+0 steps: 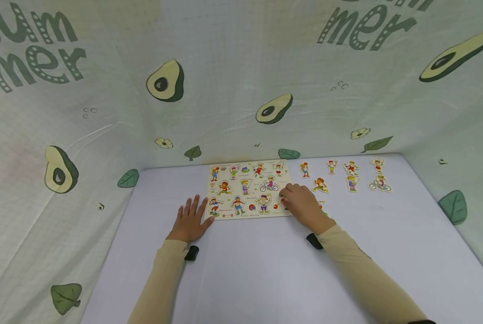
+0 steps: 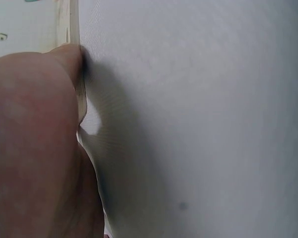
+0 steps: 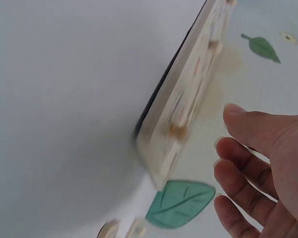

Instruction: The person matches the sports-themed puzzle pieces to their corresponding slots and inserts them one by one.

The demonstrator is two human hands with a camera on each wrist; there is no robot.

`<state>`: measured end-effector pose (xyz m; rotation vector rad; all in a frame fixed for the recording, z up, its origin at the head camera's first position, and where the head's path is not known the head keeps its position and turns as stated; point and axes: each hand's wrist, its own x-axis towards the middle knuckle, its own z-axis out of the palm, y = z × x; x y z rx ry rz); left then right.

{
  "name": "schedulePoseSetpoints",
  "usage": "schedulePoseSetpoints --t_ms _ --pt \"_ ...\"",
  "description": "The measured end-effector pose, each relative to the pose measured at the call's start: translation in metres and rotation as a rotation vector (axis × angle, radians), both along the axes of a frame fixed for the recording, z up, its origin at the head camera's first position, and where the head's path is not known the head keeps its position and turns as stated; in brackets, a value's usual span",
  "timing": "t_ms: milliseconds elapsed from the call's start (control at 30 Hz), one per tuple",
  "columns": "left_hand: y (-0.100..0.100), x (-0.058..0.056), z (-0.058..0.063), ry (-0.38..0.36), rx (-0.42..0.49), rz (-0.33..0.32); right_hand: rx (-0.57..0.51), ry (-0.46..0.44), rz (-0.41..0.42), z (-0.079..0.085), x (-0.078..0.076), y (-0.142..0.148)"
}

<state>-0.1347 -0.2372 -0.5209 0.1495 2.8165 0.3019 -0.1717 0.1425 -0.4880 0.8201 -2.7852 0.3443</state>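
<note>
A pale wooden puzzle board (image 1: 235, 183) with printed sports figures lies near the back of the table. My left hand (image 1: 190, 220) rests at its left edge with spread fingers. In the left wrist view, the thumb (image 2: 69, 59) touches the edge of the board. My right hand (image 1: 304, 204) is over the board's right edge, fingers bent down toward a figure they partly hide. The right wrist view shows that hand's thumb (image 3: 253, 126) and fingers loosely bent and apart, with nothing visible between them. Small knobs (image 3: 179, 131) stand up from the board.
Several loose figure pieces lie right of the board, among them a cyclist (image 1: 380, 183), a runner (image 1: 320, 185) and a piece (image 1: 323, 208) partly hidden by the right hand. A curtain (image 1: 221, 117) printed with avocados and leaves rises behind the white table (image 1: 249, 270).
</note>
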Motion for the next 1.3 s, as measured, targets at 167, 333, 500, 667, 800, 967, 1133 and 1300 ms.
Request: schedulePoseSetpoints --t_ms 167,333,500,667,800,967,1133,1300 --pt "0.001 0.0 0.002 0.006 0.01 -0.003 0.009 -0.027 -0.062 0.001 0.004 0.026" --pt "0.0 0.0 0.002 0.017 0.004 -0.005 0.02 -0.025 -0.099 -0.001 0.008 0.049" --pt "0.0 0.0 0.0 0.026 0.017 -0.002 -0.006 -0.033 -0.115 -0.003 0.011 0.068" --pt "0.0 0.0 -0.001 0.021 0.018 0.004 -0.015 -0.053 -0.13 -0.005 0.011 0.081" --pt "0.001 0.002 0.002 0.013 0.014 0.006 0.008 -0.065 -0.137 -0.008 0.011 0.089" --pt "0.005 0.005 0.009 0.006 0.016 0.012 0.008 -0.067 -0.138 -0.011 0.012 0.094" --pt "0.006 0.005 0.01 0.019 0.005 0.007 -0.004 -0.083 -0.141 -0.008 0.014 0.095" --pt "0.002 0.003 0.002 0.044 0.007 -0.006 -0.004 -0.104 -0.153 -0.009 0.013 0.095"
